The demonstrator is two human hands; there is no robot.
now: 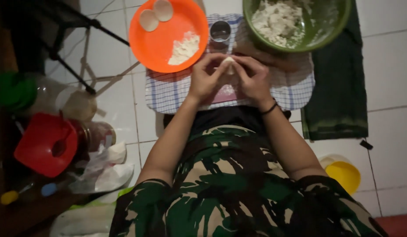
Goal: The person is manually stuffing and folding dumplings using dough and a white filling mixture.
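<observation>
**Pinching a small piece of dough over the checked cloth**

My left hand (206,79) and my right hand (255,79) meet in front of me, and together they hold a small pale piece of dough (229,64) between the fingertips. Both hands are closed narrowly around it, with the fingers curled in from each side. The dough is raised a little over the blue and white checked cloth (168,94), which lies on the white tiled floor (388,52). On my right wrist there is a thin dark band (269,108).

Just beyond my hands stands a small metal cup (220,31) on the cloth. To the left of it is an orange plate (161,44) with a heap of white flour (184,48) and two flat round dough pieces (156,15) near its far rim. To the right is a green bowl (331,30) with crumbly white dough (276,19) inside. A dark green cloth (339,101) lies beside the bowl. Near my right elbow is a yellow bowl (345,174), and far at my left side a red plastic scoop (45,144) rests among jars.
</observation>
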